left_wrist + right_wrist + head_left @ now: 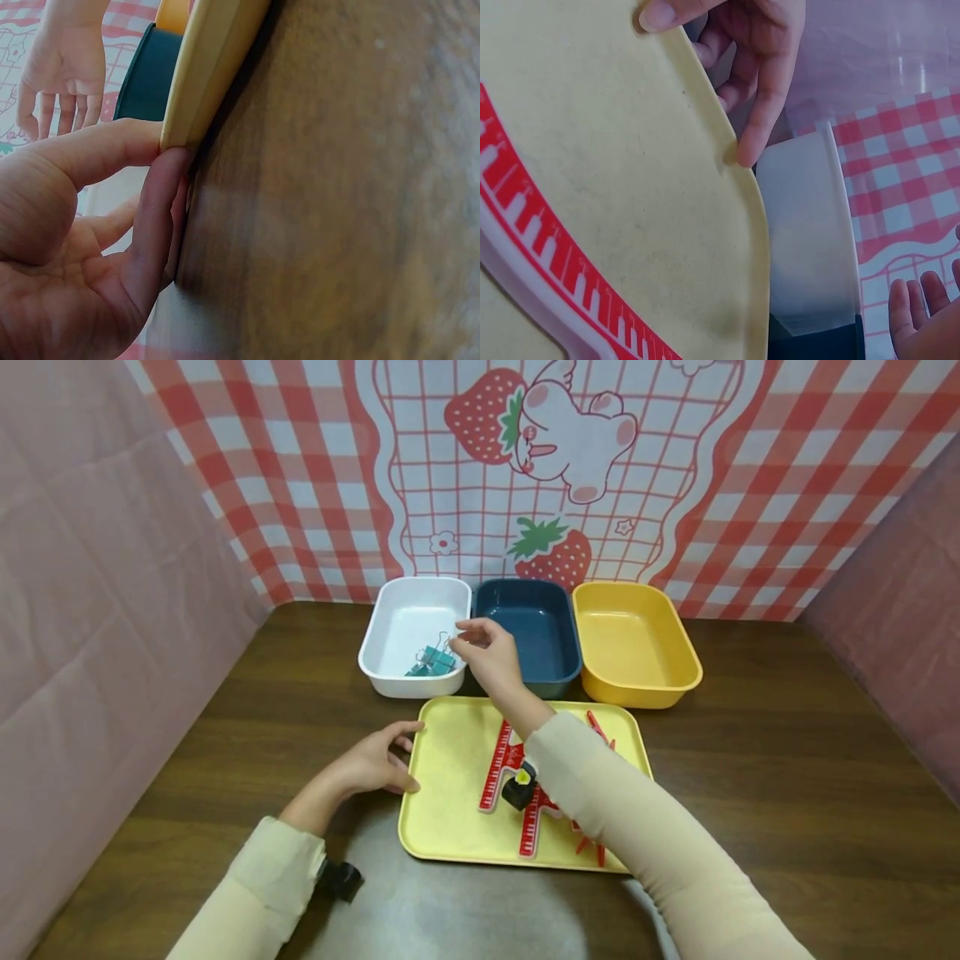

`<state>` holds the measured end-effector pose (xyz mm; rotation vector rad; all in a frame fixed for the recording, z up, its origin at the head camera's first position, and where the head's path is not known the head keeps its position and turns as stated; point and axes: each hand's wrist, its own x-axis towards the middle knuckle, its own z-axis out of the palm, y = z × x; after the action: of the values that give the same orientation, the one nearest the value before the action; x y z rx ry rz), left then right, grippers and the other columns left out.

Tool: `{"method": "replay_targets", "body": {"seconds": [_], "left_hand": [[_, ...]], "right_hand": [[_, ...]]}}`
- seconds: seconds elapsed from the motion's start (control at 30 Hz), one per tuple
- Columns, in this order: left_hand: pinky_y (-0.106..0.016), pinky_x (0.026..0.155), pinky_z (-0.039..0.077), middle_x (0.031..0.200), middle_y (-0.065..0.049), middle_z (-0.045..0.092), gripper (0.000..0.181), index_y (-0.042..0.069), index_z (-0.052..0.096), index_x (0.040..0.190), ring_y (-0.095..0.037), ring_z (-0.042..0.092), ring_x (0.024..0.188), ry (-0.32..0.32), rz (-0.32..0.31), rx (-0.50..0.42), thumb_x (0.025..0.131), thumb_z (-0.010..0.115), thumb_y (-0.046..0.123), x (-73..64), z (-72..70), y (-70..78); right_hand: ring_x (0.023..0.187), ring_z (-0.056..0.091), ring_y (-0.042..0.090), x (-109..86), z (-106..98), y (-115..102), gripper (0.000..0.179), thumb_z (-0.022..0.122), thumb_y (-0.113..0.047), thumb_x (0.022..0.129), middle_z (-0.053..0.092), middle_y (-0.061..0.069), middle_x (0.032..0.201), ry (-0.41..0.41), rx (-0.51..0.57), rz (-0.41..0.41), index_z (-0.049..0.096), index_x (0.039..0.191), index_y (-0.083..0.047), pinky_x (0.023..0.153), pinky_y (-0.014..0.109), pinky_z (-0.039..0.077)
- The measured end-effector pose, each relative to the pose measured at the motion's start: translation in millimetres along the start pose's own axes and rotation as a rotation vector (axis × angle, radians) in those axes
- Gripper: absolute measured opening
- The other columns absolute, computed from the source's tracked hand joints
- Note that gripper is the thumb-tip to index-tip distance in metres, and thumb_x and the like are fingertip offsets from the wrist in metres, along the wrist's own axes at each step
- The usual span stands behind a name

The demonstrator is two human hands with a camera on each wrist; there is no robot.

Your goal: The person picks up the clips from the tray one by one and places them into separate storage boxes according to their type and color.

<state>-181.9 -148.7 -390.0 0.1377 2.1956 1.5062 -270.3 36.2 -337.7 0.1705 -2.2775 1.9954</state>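
Observation:
My left hand point(375, 762) holds the left rim of the pale yellow tray point(450, 839); in the right wrist view its thumb lies over the edge and a fingertip touches the rim farther along. Over the right wall of the white bin point(390, 631) hovers my right hand point(491, 656), fingers loosely bent with nothing seen between them. Several teal binder clips point(437, 662) lie in that bin, just below its fingertips. Red clips with a piano-key pattern point(497, 768) lie on the tray, partly hidden by the right sleeve.
A dark blue bin point(528, 610) and a yellow bin point(637, 647) stand in a row right of the white one. Small thin red pieces point(596, 724) lie on the tray's right side. A checked strawberry cloth point(315, 468) hangs behind the wooden table point(787, 760).

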Motion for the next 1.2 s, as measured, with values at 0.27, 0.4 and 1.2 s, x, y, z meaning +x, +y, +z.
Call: {"method": "replay_targets", "body": {"seconds": [0.27, 0.4, 1.2], "left_hand": [[-0.034, 0.063, 0.055, 0.111, -0.019, 0.042, 0.086, 0.002, 0.034, 0.140, -0.020, 0.059, 0.076, -0.002, 0.008, 0.018, 0.066, 0.073, -0.014, -1.1, -0.1, 0.8], [-0.033, 0.063, 0.055, 0.111, -0.019, 0.042, 0.085, 0.001, 0.034, 0.140, -0.019, 0.059, 0.076, -0.004, 0.012, 0.025, 0.066, 0.073, -0.014, -1.3, -0.7, 0.2], [-0.034, 0.064, 0.055, 0.112, -0.019, 0.041, 0.086, 0.003, 0.034, 0.140, -0.020, 0.059, 0.076, 0.002, -0.001, 0.030, 0.066, 0.074, -0.013, -1.3, 1.2, 2.3]], "right_hand": [[0.090, 0.059, 0.020, -11.3, -4.6, -3.1, 0.026, 0.069, -0.010, 0.083, 0.062, 0.009, 0.098, -0.036, -0.006, -0.025, 0.064, 0.108, -0.006, 0.073, 0.027, 0.049], [0.093, 0.059, 0.020, -17.4, -6.1, -3.3, 0.027, 0.069, -0.011, 0.083, 0.062, 0.012, 0.102, -0.055, -0.020, -0.044, 0.063, 0.109, -0.006, 0.077, 0.030, 0.050], [0.096, 0.056, 0.023, -53.2, -23.9, -9.7, 0.031, 0.070, -0.010, 0.082, 0.059, 0.016, 0.107, -0.088, -0.035, -0.044, 0.062, 0.111, -0.006, 0.082, 0.032, 0.049]]}}
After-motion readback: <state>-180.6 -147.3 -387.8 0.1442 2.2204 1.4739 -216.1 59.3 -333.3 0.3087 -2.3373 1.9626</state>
